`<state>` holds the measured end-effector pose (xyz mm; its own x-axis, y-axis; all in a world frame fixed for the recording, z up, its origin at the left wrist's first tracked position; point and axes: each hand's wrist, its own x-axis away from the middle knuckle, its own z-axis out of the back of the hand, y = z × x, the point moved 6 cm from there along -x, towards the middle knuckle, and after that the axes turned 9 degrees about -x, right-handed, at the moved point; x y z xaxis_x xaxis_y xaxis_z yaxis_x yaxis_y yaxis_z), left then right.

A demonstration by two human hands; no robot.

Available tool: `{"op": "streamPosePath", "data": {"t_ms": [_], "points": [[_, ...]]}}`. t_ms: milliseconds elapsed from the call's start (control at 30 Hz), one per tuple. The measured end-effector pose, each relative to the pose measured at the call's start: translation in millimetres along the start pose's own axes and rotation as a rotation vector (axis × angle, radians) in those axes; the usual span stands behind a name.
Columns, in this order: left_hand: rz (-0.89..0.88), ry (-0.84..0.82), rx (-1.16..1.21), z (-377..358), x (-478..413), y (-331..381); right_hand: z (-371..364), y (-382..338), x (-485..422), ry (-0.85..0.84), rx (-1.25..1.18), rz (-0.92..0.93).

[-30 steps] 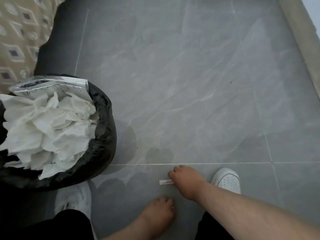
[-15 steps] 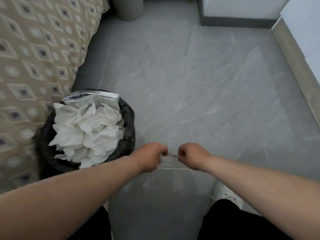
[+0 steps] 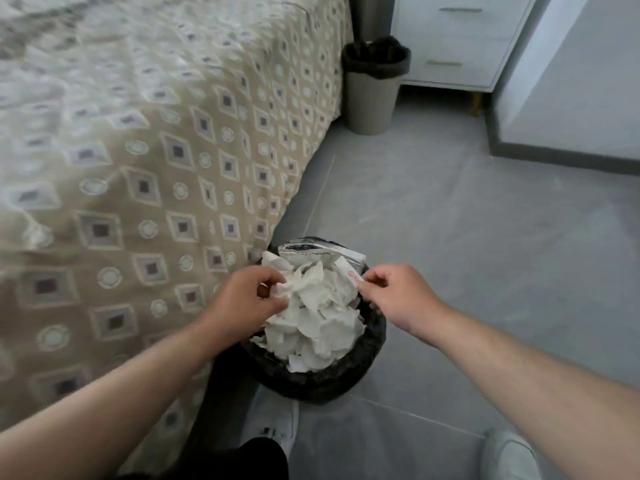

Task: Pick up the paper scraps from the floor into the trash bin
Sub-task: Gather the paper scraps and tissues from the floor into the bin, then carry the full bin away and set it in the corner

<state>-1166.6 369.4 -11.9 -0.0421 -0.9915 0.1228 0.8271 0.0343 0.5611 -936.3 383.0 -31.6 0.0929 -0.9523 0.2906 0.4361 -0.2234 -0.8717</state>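
Note:
A black-lined trash bin (image 3: 346, 382) stands on the grey tile floor beside the bed, heaped with crumpled white paper (image 3: 318, 317). My right hand (image 3: 398, 296) is over the bin's right rim and pinches a small white paper strip (image 3: 349, 271) with a red mark, held above the heap. My left hand (image 3: 249, 299) is over the left rim, its thumb and fingers curled at the edge of the crumpled paper. Whether it grips a scrap is not clear.
The patterned bed cover (image 3: 138, 168) fills the left side, touching the bin. A second, beige bin (image 3: 372, 98) stands at the back by a white drawer cabinet (image 3: 450, 39). A silver foil pack (image 3: 304, 251) lies at the bin's far rim. My shoes (image 3: 277, 420) are below.
My right hand lifted the strip off the floor, both hands held it between them, and they have now moved left over the bin and drawn apart. The view tilted up.

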Motion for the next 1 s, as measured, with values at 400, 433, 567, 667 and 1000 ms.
{"op": "streamPosePath", "data": {"t_ms": [400,433,567,667,1000], "points": [[-0.338,-0.094,-0.443,-72,-5,-49,-30,26,-19,-0.023,-0.221,-0.206],[-0.363,-0.044,-0.421,-68,-3,-50,-30,26,-20,-0.021,-0.213,-0.210],[-0.278,0.159,-0.290,-47,4,-57,-35,25,-31,0.020,-0.037,-0.173],[-0.200,0.117,-0.293,-53,7,-67,-45,27,-36,-0.016,0.122,-0.168],[0.024,0.077,0.030,-63,8,-84,-13,27,-21,0.158,0.200,-0.056]]}}
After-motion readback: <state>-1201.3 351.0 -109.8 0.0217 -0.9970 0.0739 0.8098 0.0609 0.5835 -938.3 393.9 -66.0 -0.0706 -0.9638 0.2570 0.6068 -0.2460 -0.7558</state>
